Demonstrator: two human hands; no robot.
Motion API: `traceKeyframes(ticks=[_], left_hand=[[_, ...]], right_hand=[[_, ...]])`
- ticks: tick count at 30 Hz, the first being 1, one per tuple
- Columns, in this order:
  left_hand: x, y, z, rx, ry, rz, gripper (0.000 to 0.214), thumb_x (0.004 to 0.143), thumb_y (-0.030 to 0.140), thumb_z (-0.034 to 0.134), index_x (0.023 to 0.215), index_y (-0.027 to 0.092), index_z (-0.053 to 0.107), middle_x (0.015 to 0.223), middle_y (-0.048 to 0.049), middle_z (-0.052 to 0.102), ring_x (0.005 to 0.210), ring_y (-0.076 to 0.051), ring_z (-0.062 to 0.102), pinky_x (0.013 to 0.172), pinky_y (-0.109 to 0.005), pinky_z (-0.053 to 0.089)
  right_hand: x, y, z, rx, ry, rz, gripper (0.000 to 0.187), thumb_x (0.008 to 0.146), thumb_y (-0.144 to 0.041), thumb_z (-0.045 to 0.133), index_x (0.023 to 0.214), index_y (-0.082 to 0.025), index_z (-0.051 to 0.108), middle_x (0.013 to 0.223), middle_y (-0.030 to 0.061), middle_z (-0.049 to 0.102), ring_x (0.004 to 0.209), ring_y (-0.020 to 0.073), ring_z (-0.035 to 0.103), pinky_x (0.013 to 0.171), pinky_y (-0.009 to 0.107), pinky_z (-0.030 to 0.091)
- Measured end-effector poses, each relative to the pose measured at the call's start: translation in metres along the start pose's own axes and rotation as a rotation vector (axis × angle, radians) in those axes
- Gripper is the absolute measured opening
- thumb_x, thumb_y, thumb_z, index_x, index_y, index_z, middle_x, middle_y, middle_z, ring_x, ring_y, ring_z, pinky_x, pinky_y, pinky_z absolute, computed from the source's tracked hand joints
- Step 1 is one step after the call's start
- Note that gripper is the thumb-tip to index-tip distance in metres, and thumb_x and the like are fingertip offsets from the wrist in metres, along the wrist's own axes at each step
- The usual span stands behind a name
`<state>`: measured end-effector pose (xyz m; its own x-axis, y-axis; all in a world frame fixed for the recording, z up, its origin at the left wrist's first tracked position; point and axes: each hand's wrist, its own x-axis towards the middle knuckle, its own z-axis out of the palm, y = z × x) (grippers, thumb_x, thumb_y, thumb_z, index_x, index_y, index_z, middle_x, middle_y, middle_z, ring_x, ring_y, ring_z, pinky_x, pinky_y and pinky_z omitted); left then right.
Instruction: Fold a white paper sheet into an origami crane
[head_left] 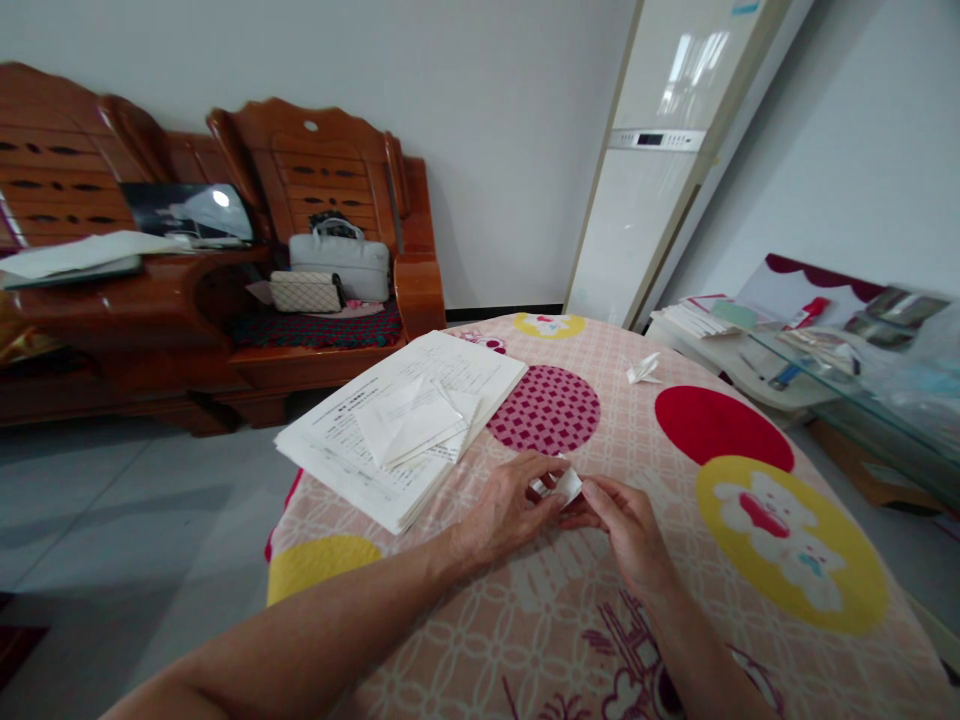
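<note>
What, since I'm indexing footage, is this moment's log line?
left hand: holding small paper; right hand: pinching same paper; paper stack: on tablecloth

The small white folded paper (571,484) and pink patterned cloth (472,640) look matt; the carved brown wooden chair (330,165) is glossy.

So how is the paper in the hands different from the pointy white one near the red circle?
The held paper is between the left hand and right hand, while the pointy paper sits untouched on the tablecloth. Fingers partly hide the held paper, but nothing covers the pointy paper. Both are white, and smaller than the paper stack.
</note>
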<state>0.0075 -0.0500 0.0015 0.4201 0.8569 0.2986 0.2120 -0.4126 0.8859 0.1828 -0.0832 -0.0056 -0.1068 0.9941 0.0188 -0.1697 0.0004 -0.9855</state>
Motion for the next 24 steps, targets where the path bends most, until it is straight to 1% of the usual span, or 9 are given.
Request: traceKeyframes(ticks=[4,8,13,19,24], left_hand=[[0.0003,0.0014,0.0000,0.010,-0.001,-0.002,0.032,0.086,0.031,0.061,0.115,0.017,0.064,0.104,-0.0089,0.065,0.089,-0.017,0.063,0.066,-0.022,0.055],[0.0008,-0.0011,0.0012,0.029,0.009,-0.009,0.034,0.084,0.035,0.064,0.113,0.017,0.065,0.102,-0.0082,0.065,0.087,-0.016,0.063,0.063,-0.021,0.055],[0.0016,-0.0023,0.0015,0.061,0.018,-0.023,0.032,0.084,0.033,0.063,0.112,0.016,0.065,0.100,-0.0073,0.066,0.086,-0.016,0.063,0.062,-0.020,0.054],[0.0026,0.0018,0.0007,0.070,0.028,-0.067,0.031,0.085,0.034,0.061,0.109,0.015,0.066,0.099,-0.0074,0.067,0.087,-0.016,0.063,0.064,-0.021,0.053],[0.0025,0.0067,0.0015,0.054,0.038,-0.115,0.023,0.085,0.033,0.060,0.097,0.015,0.065,0.090,-0.0057,0.066,0.082,-0.016,0.063,0.062,-0.021,0.050]], right_hand=[[0.0000,0.0017,-0.0003,-0.033,0.008,-0.005,0.029,0.089,-0.042,0.059,0.095,-0.018,0.074,0.086,0.0079,0.074,0.074,0.0217,0.068,0.067,0.033,0.059],[0.0009,0.0039,0.0001,-0.070,0.017,-0.005,0.030,0.087,-0.042,0.063,0.099,-0.017,0.074,0.090,0.0087,0.074,0.074,0.0222,0.070,0.067,0.033,0.059],[0.0015,0.0052,0.0009,-0.098,0.011,-0.007,0.030,0.085,-0.044,0.063,0.095,-0.017,0.074,0.088,0.0086,0.075,0.075,0.0231,0.070,0.066,0.034,0.060],[0.0013,0.0060,0.0008,-0.132,0.020,-0.008,0.032,0.086,-0.044,0.063,0.099,-0.017,0.074,0.091,0.0094,0.075,0.079,0.0244,0.070,0.065,0.034,0.061],[0.0020,0.0050,0.0015,-0.143,0.021,-0.007,0.032,0.086,-0.044,0.063,0.098,-0.017,0.074,0.091,0.0097,0.075,0.078,0.0245,0.070,0.064,0.034,0.061]])
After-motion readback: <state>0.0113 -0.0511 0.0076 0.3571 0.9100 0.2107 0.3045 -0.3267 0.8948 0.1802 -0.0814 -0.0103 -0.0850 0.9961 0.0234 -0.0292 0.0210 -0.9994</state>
